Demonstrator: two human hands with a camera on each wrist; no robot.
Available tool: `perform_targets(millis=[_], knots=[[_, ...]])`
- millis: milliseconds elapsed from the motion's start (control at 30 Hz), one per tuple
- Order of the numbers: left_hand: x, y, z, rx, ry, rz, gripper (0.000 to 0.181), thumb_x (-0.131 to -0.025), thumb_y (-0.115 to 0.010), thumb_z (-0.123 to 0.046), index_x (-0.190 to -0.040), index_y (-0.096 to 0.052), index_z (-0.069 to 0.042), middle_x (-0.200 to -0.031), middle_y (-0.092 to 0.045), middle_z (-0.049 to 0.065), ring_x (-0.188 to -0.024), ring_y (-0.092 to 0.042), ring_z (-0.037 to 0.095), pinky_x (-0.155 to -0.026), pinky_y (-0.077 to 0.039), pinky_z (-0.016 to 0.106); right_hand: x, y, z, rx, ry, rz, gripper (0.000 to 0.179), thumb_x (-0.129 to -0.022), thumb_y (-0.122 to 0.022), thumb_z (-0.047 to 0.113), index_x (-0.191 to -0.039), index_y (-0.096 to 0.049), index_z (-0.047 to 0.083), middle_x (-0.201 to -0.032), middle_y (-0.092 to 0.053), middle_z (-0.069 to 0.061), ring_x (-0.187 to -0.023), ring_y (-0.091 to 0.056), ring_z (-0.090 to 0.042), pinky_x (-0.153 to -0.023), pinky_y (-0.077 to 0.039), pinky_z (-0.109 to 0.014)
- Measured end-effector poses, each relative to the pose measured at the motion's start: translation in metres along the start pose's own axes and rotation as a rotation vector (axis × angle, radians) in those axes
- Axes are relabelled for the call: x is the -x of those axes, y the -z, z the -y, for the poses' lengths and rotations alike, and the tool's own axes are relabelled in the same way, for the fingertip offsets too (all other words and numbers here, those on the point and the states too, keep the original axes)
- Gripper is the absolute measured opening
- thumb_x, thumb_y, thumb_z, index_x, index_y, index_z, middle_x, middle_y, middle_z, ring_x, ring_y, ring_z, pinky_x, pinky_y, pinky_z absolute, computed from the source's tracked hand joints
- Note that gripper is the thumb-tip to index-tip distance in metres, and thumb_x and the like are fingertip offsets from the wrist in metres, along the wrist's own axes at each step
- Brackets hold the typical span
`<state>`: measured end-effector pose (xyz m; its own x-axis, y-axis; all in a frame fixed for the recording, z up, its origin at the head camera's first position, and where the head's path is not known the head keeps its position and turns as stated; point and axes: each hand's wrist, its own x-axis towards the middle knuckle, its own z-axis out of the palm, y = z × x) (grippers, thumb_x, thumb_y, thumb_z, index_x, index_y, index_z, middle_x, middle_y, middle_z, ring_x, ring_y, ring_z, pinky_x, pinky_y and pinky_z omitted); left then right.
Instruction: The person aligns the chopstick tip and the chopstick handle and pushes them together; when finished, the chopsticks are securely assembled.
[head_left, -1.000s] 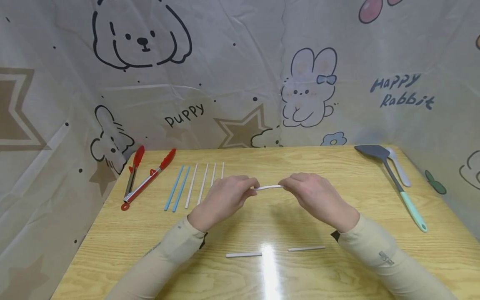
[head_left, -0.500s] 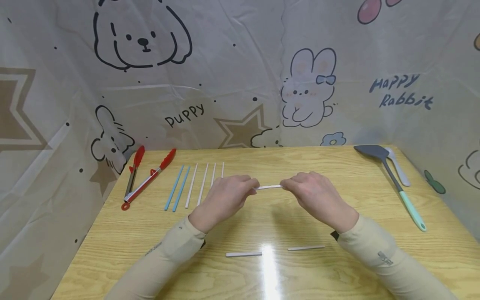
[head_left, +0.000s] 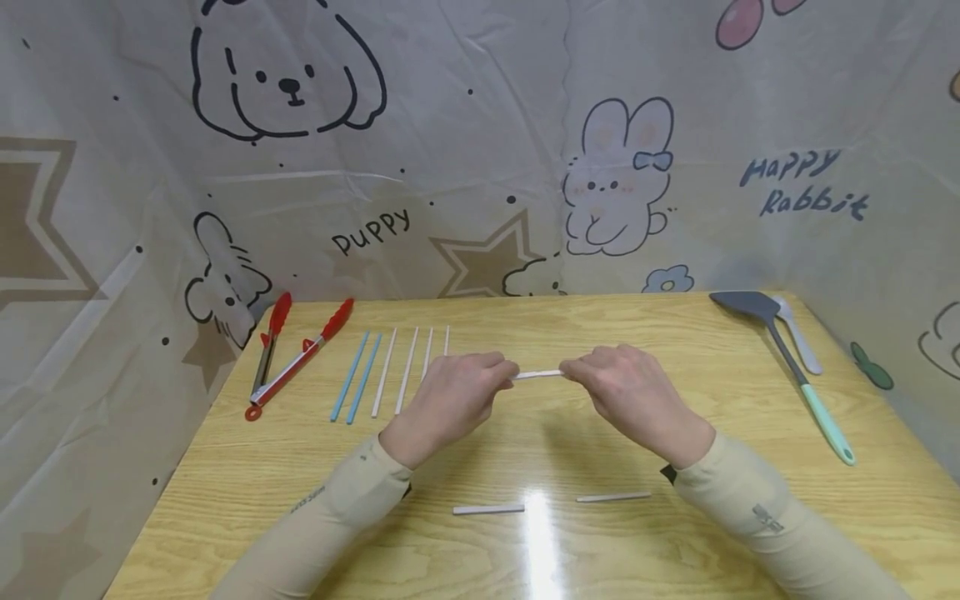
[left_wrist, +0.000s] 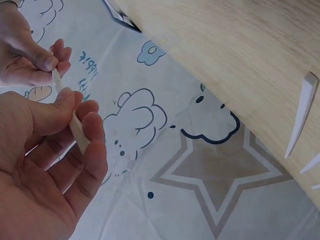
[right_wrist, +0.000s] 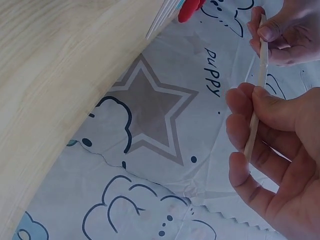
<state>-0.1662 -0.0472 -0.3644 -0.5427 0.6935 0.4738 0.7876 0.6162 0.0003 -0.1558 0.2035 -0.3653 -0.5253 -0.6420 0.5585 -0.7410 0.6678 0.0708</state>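
A thin white stick (head_left: 540, 374) is held level above the table between both hands. My left hand (head_left: 456, 392) pinches its left end between thumb and fingers, and my right hand (head_left: 633, 396) pinches the right end. The right wrist view shows the stick (right_wrist: 263, 65) with a rough, cracked-looking spot between the hands. Its lower length lies along the right hand's fingers (right_wrist: 239, 127). In the left wrist view, the other end of the stick (left_wrist: 79, 132) rests against the left hand's curled fingers. Below the hands, two short white pieces (head_left: 488, 509) (head_left: 613, 497) lie on the table.
Left of the left hand lie two blue sticks (head_left: 349, 377) and several white sticks (head_left: 384, 372), partly covered by the hand. Red-tipped tongs (head_left: 300, 360) lie spread at the far left. A grey turner with a mint handle (head_left: 827, 423) and a pale utensil (head_left: 799, 337) lie at right.
Both hands stay almost in place, still gripping the stick's ends. The stick looks a little straighter than a second ago. Nothing on the table has moved.
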Motion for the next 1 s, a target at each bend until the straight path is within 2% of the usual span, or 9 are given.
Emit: perform_targets(millis=[167, 367, 500, 833, 1000], knots=[[0.0005, -0.0003, -0.0001, -0.017, -0.025, -0.026, 0.012, -0.085, -0.076, -0.003, -0.092, -0.072, -0.012, -0.082, -0.068, -0.004, -0.055, -0.057, 0.007, -0.041, -0.036, 0.018, -0.0010, 0.0006, 0.0009, 0.006, 0.013, -0.007, 0.024, -0.077, -0.075, -0.010, -0.095, -0.075, 0.006, -0.075, -0.069, -0.002, -0.055, -0.056, -0.016, -0.048, -0.042, -0.028], [0.0013, -0.0017, -0.0007, -0.035, -0.054, -0.060, 0.012, -0.083, -0.077, -0.002, -0.088, -0.071, -0.011, -0.077, -0.065, -0.004, -0.048, -0.044, 0.003, -0.039, -0.028, 0.016, -0.0007, -0.0003, 0.0018, 0.005, 0.027, -0.026, 0.028, -0.076, -0.071, -0.014, -0.095, -0.075, 0.005, -0.077, -0.070, -0.003, -0.057, -0.057, -0.016, -0.048, -0.042, -0.028], [0.0013, -0.0032, -0.0009, -0.038, -0.058, -0.077, 0.011, -0.084, -0.077, -0.004, -0.088, -0.071, -0.011, -0.075, -0.063, -0.005, -0.047, -0.038, 0.003, -0.039, -0.027, 0.016, -0.0005, -0.0010, 0.0015, -0.003, 0.034, -0.050, 0.028, -0.075, -0.070, -0.016, -0.095, -0.075, 0.004, -0.077, -0.070, -0.004, -0.059, -0.059, -0.017, -0.049, -0.042, -0.028], [-0.0003, -0.0040, -0.0028, -0.033, -0.058, -0.079, 0.013, -0.083, -0.077, -0.002, -0.085, -0.069, -0.012, -0.071, -0.059, -0.006, -0.046, -0.037, 0.002, -0.039, -0.025, 0.015, 0.0016, -0.0027, 0.0007, -0.061, 0.064, -0.070, 0.030, -0.073, -0.066, -0.020, -0.095, -0.073, 0.000, -0.076, -0.068, -0.006, -0.061, -0.058, -0.017, -0.056, -0.051, -0.031], [-0.0020, -0.0031, -0.0028, -0.031, -0.066, -0.086, 0.015, -0.082, -0.076, 0.002, -0.085, -0.069, -0.011, -0.071, -0.060, -0.004, -0.045, -0.035, 0.002, -0.039, -0.024, 0.015, 0.0007, -0.0024, 0.0006, -0.076, 0.076, -0.068, 0.032, -0.071, -0.065, -0.022, -0.096, -0.071, -0.002, -0.076, -0.066, -0.006, -0.062, -0.057, -0.017, -0.057, -0.052, -0.030]])
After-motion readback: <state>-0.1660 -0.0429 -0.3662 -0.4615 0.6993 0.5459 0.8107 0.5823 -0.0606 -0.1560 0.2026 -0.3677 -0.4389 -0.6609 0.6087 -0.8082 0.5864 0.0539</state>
